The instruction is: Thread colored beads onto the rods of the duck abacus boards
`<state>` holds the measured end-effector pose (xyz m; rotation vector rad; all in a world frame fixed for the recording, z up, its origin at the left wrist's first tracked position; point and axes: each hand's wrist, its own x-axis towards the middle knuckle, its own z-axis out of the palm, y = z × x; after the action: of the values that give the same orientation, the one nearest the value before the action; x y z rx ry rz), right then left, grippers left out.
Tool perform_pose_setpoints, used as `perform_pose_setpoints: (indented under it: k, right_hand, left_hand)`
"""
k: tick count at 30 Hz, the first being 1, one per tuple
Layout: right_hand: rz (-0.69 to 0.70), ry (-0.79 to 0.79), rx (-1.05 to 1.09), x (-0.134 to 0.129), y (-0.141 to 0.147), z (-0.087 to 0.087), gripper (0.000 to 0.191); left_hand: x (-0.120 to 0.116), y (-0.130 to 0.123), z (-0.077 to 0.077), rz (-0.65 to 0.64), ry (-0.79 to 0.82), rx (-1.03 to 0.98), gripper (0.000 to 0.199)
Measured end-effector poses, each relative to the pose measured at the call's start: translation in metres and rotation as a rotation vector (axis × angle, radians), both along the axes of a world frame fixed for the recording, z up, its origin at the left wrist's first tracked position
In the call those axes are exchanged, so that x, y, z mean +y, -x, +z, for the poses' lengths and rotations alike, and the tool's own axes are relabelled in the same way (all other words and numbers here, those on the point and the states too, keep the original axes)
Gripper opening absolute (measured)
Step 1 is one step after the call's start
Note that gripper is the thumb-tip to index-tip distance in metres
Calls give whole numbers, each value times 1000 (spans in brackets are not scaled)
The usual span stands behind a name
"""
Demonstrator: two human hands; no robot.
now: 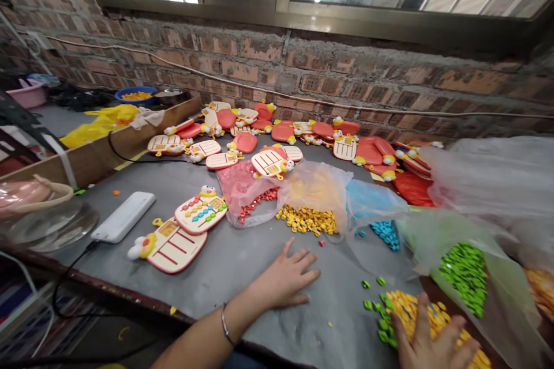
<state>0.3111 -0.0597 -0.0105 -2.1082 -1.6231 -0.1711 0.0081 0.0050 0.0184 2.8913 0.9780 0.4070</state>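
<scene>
While the left hand (281, 277) rests flat, open right fingers (423, 314) sit among loose yellow beads (402, 311), gripping nothing.

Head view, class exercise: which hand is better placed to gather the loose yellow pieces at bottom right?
Right, probably: the right hand is on the yellow pieces; the left hand lies flat on the grey tabletop, further away.

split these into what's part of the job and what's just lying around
Part of the job: left hand, right hand, loose yellow pieces, bagged green pieces, duck-shaped toy boards

Lying around: white corded device, blue basin, yellow plastic bag
</scene>
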Motion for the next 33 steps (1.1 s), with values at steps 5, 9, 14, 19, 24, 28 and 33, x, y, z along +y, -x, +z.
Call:
perform_pose_setpoints:
  k: [5, 9, 14, 19, 24, 28, 33]
  right_hand:
    - [616, -296, 74, 83, 77, 79, 63]
    - [853, -143, 295, 192, 165, 113, 53]
    - [539, 157, 429, 306, 237, 98, 65]
    - [531, 229, 486, 332, 249, 89, 42]
    - [606, 17, 622, 315, 234, 101, 41]
    - [759, -166, 1058, 280, 190, 124, 57]
    - [916, 378, 888, 208, 119, 145, 41]
  left_hand:
    - [1, -1, -5, 16, -25, -6, 59]
    - [6, 1, -9, 41, -36, 7, 58]
    - [11, 6, -9, 99, -39, 3, 59]
    - [15, 8, -4, 223, -39, -107, 48]
    - [16, 5, 0, 354, -159, -268, 35]
    - [7, 3, -18, 343, -276, -345, 38]
    - [-9, 0, -65, 367, -264, -439, 32]
